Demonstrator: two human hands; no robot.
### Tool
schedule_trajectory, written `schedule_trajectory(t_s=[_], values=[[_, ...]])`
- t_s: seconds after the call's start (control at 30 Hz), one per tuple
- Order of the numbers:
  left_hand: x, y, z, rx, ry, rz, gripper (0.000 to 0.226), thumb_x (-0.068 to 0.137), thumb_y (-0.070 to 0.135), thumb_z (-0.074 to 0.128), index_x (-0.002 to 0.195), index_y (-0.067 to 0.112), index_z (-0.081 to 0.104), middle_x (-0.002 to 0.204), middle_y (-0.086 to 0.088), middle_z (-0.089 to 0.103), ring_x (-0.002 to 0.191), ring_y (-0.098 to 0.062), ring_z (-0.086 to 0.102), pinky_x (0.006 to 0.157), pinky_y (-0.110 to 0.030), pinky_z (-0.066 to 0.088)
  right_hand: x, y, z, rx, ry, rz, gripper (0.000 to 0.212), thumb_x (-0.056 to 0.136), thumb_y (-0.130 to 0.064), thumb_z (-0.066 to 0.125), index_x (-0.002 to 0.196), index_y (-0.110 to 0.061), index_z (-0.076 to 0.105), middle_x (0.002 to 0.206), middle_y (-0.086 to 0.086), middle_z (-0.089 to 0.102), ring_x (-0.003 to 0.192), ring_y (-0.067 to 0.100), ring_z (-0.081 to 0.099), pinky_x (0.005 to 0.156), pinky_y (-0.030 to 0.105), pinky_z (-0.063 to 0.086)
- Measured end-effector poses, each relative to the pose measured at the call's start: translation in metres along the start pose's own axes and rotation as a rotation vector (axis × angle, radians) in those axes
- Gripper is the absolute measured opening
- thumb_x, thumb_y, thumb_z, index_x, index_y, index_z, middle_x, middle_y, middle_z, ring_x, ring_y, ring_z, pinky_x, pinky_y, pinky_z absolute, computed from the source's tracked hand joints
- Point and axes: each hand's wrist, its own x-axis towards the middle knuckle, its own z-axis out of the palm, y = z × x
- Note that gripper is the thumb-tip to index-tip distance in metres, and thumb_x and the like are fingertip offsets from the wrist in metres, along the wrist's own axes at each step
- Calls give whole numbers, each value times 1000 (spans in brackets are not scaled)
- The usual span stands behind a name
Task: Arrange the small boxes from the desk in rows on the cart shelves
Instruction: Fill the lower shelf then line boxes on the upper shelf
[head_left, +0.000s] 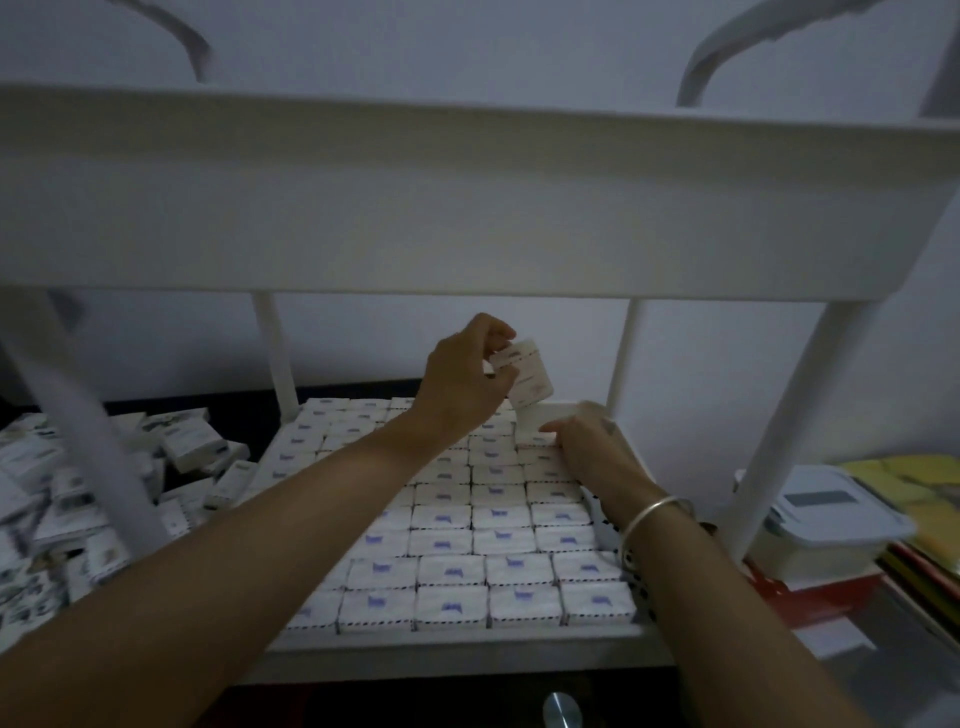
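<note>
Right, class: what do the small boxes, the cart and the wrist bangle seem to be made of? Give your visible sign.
Small boxes: likely thin printed card, matte; sharp folded edges and blue printed marks.
Cart: white, smooth, semi-matte; painted metal or plastic, the dim picture leaves it open.
Bangle: probably metal, silvery; it catches a bright glint.

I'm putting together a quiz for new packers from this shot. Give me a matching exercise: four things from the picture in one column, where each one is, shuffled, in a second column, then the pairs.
1. left hand
2. right hand
3. loose boxes
4. lidded container

A. right of the cart
B. holds one small box above the shelf
C. heaped on the desk, left of the cart
D. rests on the packed rows, far right corner

Pairs: 1-B, 2-D, 3-C, 4-A
</note>
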Motion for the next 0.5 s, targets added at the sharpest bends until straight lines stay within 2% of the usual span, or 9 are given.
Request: schedule_trajectory(t_s=[0.03,0.1,0.13,0.2,0.27,0.4,0.5], values=[[3,0,4,34,-31,37,30,85,11,70,113,13,58,110,-3,67,101,-15,62,85,-31,54,1,2,0,-17,9,-1,17,91,-18,48,95,-15,64,99,2,59,91,16,53,86,31,49],[6,-1,12,133,-130,92,26,87,14,69,111,14,60,111,-3,68,101,-17,63,86,-29,53,3,6,1,56,45,27,10,90,-16,48,93,-15,57,90,6,56,78,16,53,62,18,46],[7,-2,15,186,-186,105,26,87,16,69,111,15,61,112,-3,67,101,-17,63,86,-28,52,4,7,1,90,52,47,14,88,-15,51,102,-16,54,95,6,57,78,15,55,56,18,43],[8,-3,18,241,-264,128,25,87,17,70,111,15,63,115,-4,65,100,-17,63,89,-30,52,6,8,3,149,32,101,41,85,-18,55,124,-15,45,111,10,58,91,20,60,65,24,48],[7,-4,21,269,-303,168,23,85,17,71,108,14,67,115,-4,61,97,-16,61,89,-32,51,8,10,3,179,39,114,53,85,-18,56,135,-15,39,115,14,57,95,24,61,68,28,48],[5,-5,24,405,-409,200,24,89,19,67,113,18,68,115,-1,64,100,-14,57,87,-24,42,1,8,1,181,79,41,50,91,-12,54,137,-15,33,96,4,56,78,14,56,58,25,42],[2,-4,24,486,-428,200,25,92,19,62,116,21,68,119,0,64,107,-15,55,87,-22,37,-10,4,-1,160,142,-66,49,93,-12,53,139,-15,34,119,10,56,93,20,58,66,24,45]])
